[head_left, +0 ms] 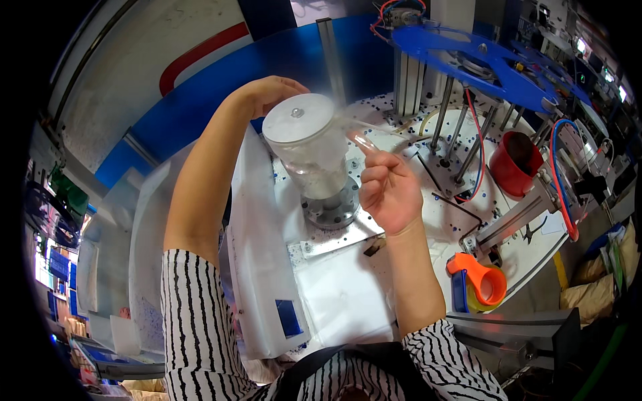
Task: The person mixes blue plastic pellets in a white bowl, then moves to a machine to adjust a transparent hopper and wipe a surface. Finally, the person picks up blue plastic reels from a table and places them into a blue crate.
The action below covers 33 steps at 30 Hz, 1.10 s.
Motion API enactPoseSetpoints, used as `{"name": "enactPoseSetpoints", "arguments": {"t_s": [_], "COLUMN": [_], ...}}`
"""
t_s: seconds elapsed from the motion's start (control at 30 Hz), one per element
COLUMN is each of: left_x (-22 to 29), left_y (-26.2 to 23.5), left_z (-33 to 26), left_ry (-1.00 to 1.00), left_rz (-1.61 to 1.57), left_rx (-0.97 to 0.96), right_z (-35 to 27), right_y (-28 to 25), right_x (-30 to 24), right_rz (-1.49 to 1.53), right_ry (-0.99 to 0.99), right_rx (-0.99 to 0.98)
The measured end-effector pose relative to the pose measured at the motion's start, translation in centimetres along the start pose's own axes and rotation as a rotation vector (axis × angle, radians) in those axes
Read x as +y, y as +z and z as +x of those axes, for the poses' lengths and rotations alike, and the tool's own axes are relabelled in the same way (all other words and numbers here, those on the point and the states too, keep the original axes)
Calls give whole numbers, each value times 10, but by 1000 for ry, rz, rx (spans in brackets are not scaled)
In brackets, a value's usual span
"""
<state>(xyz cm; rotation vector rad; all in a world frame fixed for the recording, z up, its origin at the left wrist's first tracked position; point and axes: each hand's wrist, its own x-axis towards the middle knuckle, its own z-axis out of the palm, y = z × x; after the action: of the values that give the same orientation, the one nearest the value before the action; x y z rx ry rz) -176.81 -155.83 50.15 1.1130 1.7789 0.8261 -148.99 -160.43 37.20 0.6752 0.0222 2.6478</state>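
Seen from above, a person in striped sleeves works at a cluttered white tabletop (pixel 428 220). The left hand (pixel 267 93) wraps round the far side of a clear plastic jar with a white lid (pixel 304 137); its grip is closed on the jar, though the fingers are mostly hidden behind it. The jar is tilted and sits over a round metal mount (pixel 331 207) — whether it rests on the mount or hangs just above cannot be told. The right hand (pixel 391 190) is just beside the jar, fingers curled, pinching a thin clear strip (pixel 361 139) — perhaps film or tape — that runs toward the jar's side.

Judged from this, the strip could fold or stick askew if the jar turns under a loose hold, and the tilted jar could slip off the mount and scatter whatever pale stuff lies inside. The contents are too blurred to name.

A white bag (pixel 264 267) lies beneath the left forearm. To the right sit a red cup (pixel 515 164) and an orange tape dispenser (pixel 481 281). A blue machine plate (pixel 481 63) is cut off at the top edge.
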Motion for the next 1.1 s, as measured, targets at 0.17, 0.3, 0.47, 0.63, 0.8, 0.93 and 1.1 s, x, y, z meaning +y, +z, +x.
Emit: {"name": "enactPoseSetpoints", "arguments": {"t_s": [0.17,0.3,0.47,0.63,0.8,0.93,1.1], "left_x": [-21,-27,-30,-51,-55,-44,-60], "left_y": [-3,-1,10,7,15,33,9], "left_z": [8,11,0,1,-3,-35,-67], "left_ry": [55,61,44,47,104,115,197], "left_rz": [-145,-239,-374,-527,-590,-552,-420], "left_rx": [-102,-172,-201,-151,-95,84,71], "right_z": [0,3,13,37,65,75,84], "right_y": [-2,0,7,-1,-6,-29,-39], "right_x": [21,49,83,114,145,142,144], "right_rz": [-153,-296,-601,-441,-303,-262,-378], "right_ry": [-56,-114,-326,-357,-331,-370,-359], "right_rx": [106,223,473,614,609,503,491]}}
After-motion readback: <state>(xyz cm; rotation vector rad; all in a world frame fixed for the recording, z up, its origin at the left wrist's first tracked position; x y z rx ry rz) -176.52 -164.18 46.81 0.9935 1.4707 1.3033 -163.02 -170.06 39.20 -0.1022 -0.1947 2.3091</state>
